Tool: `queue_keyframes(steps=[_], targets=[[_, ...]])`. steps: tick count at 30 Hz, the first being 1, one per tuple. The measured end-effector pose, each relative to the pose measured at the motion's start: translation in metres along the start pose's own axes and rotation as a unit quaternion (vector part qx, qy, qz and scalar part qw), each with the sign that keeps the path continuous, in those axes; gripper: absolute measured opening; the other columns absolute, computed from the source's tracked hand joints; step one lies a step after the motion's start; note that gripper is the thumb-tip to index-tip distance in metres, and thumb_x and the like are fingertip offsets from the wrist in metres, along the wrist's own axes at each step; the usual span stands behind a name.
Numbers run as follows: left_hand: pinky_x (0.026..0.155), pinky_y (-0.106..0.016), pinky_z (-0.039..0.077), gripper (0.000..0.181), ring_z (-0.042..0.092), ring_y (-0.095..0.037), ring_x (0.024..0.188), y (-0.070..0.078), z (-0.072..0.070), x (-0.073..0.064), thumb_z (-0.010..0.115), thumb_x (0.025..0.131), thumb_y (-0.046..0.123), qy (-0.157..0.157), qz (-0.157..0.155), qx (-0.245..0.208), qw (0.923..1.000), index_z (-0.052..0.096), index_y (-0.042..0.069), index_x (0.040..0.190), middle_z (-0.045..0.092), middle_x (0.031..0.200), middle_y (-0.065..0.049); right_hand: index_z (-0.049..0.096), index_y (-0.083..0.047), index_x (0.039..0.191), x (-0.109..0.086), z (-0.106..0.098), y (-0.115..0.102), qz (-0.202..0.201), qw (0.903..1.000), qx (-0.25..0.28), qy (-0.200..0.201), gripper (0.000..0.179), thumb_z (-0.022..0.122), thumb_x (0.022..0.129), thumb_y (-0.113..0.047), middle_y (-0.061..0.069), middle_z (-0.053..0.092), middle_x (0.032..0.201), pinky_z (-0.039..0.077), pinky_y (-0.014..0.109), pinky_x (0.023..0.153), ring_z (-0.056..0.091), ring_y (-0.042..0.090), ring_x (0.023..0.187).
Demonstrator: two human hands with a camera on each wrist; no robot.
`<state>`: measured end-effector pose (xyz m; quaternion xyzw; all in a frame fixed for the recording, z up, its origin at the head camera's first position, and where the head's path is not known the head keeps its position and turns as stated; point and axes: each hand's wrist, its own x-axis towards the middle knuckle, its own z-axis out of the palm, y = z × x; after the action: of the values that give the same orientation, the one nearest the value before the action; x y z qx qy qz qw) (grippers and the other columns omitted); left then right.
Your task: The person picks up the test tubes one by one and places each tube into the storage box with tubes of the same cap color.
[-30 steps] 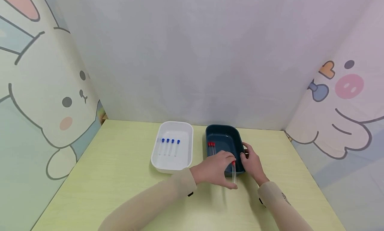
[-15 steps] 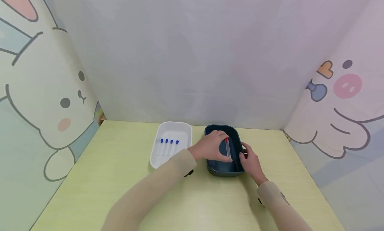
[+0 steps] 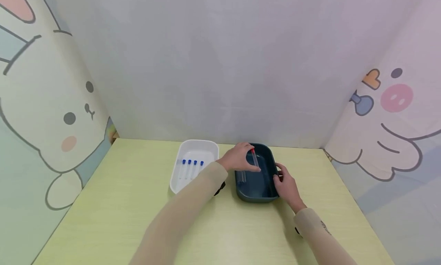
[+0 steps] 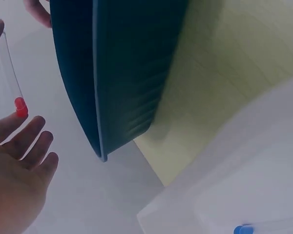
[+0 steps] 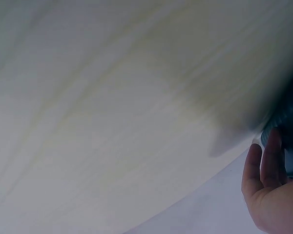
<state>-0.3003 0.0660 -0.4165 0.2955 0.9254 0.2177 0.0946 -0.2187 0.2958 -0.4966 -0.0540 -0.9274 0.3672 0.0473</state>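
Note:
My left hand (image 3: 237, 158) is over the dark blue tray (image 3: 256, 199) and pinches a clear test tube (image 3: 255, 160) with a red cap. In the left wrist view, the thumb sits at the clear end and a fingertip at the red cap (image 4: 20, 107); the other fingers extend free. Inside that tray, more clear tubes (image 3: 242, 177) lie along the left side, their upper ends hidden behind the left hand. At the tray's right side, my right hand (image 3: 287, 184) grips the rim, thumb at the edge and fingers against the outer wall.
To the left stands a white tray (image 3: 175, 181) holding several blue-capped tubes (image 3: 195, 162) side by side; the left sleeve covers its near right corner. Both trays are on a pale yellow-green table (image 3: 113, 204), with a grey cloth backdrop (image 3: 220, 66) behind its far edge.
My left hand has carried the red-capped tube from the tray's near edge, away from me and leftward, over its far left part. The right hand keeps its grip on the rim.

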Motion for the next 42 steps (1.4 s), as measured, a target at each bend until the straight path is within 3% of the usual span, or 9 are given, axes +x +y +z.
queue_keyframes(steps=[7, 17, 29, 37, 42], targets=[[0.123, -0.044, 0.041, 0.092, 0.034, -0.025, 0.155, -0.005, 0.008, 0.008, 0.074, 0.086, 0.063, 0.004, -0.013, -0.030, 0.9995, 0.041, 0.017, 0.158, 0.036, 0.167, -0.006, 0.038, -0.012, 0.156, -0.001, -0.001, 0.002, 0.003, 1.0000, 0.003, 0.004, 0.051, 0.047, 0.107, -0.016, 0.027, 0.062, 0.132, 0.055, 0.049, 0.094, 0.063, 0.037, 0.111], [0.122, -0.040, 0.044, 0.093, 0.038, -0.025, 0.152, -0.012, 0.024, 0.012, 0.077, 0.083, 0.062, 0.002, -0.013, -0.014, 0.9998, 0.045, 0.015, 0.156, 0.040, 0.165, -0.006, 0.039, -0.013, 0.156, 0.000, 0.000, 0.005, 0.007, 0.9999, 0.004, 0.008, 0.050, 0.046, 0.107, -0.016, 0.026, 0.061, 0.132, 0.055, 0.049, 0.096, 0.063, 0.036, 0.111], [0.121, -0.035, 0.043, 0.091, 0.046, -0.024, 0.145, -0.018, 0.040, 0.023, 0.083, 0.079, 0.059, -0.012, 0.009, 0.072, 0.9973, 0.052, 0.012, 0.151, 0.051, 0.156, -0.006, 0.039, -0.013, 0.156, 0.000, 0.000, 0.004, 0.011, 0.9999, 0.004, 0.006, 0.050, 0.046, 0.106, -0.016, 0.026, 0.062, 0.132, 0.054, 0.049, 0.096, 0.063, 0.036, 0.112], [0.132, -0.038, 0.025, 0.090, 0.047, -0.021, 0.145, -0.018, 0.048, 0.023, 0.081, 0.077, 0.066, -0.018, 0.011, 0.149, 0.9886, 0.058, 0.014, 0.146, 0.056, 0.152, -0.002, 0.040, -0.013, 0.155, 0.000, 0.000, 0.001, 0.006, 0.9999, 0.005, 0.006, 0.050, 0.046, 0.106, -0.015, 0.025, 0.063, 0.130, 0.054, 0.048, 0.094, 0.063, 0.035, 0.110], [0.134, -0.040, 0.019, 0.090, 0.047, -0.020, 0.144, -0.017, 0.051, 0.021, 0.082, 0.076, 0.067, -0.015, 0.003, 0.169, 0.9855, 0.059, 0.015, 0.145, 0.058, 0.150, -0.001, 0.040, -0.012, 0.155, 0.001, 0.001, 0.001, 0.004, 0.9999, 0.007, 0.007, 0.050, 0.047, 0.106, -0.015, 0.026, 0.063, 0.130, 0.054, 0.049, 0.095, 0.063, 0.036, 0.110]])
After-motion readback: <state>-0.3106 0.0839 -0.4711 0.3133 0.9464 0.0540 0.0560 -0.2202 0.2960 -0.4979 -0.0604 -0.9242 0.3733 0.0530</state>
